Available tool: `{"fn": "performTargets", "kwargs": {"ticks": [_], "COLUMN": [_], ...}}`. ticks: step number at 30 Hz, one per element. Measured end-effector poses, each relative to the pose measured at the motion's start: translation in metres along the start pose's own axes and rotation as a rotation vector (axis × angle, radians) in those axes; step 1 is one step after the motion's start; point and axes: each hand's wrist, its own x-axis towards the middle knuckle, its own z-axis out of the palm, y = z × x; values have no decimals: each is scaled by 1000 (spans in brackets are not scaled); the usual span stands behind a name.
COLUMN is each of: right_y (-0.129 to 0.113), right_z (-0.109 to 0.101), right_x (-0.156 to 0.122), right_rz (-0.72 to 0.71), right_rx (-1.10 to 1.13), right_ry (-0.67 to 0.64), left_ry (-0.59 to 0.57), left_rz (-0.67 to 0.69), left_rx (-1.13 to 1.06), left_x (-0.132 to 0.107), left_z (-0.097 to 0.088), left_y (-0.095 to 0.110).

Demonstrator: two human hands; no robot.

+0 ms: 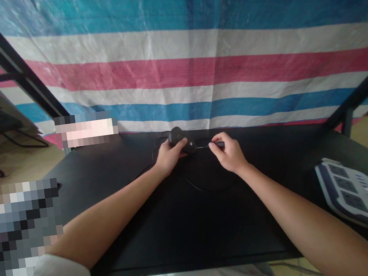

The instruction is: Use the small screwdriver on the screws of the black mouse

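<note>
My left hand [169,156] grips a small black device [179,137] at the far middle of a black table [182,228]. A thin black cable [207,188] runs from it and loops across the tabletop. My right hand [227,154] pinches the cable's plug [219,144] between thumb and fingers, a few centimetres right of the device. A short stretch of wire spans the gap between the device and the plug. Both forearms reach forward over the table.
A white and dark power strip [354,192] with a white cord lies at the table's right edge. A striped blue, white and red tarp [193,55] hangs behind the table. Black metal frame bars [7,57] stand at the left and right.
</note>
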Motion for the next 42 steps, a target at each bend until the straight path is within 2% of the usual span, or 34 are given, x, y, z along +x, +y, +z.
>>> {"fn": "performTargets", "kwargs": {"ticks": [5,12,23,35,42], "right_y": [6,5,4,1,-1], "right_z": [-3,-7,-8,-6,-7], "right_x": [3,5,4,3,4], "right_rz": [90,-27,-88,-5,-58], "right_rx": [-114,-91,23,4,-31], "right_ry": [-26,-63,-108,-157,-139], "left_ry": [10,14,11,8,16], "left_rz": [-9,-15,-14,-7,-10], "left_rx": [1,27,11,43,44], "left_x": [1,2,2,3,2], "left_z": [-1,-1,0,-1,0], "left_y": [-1,-1,0,-2,-1]}}
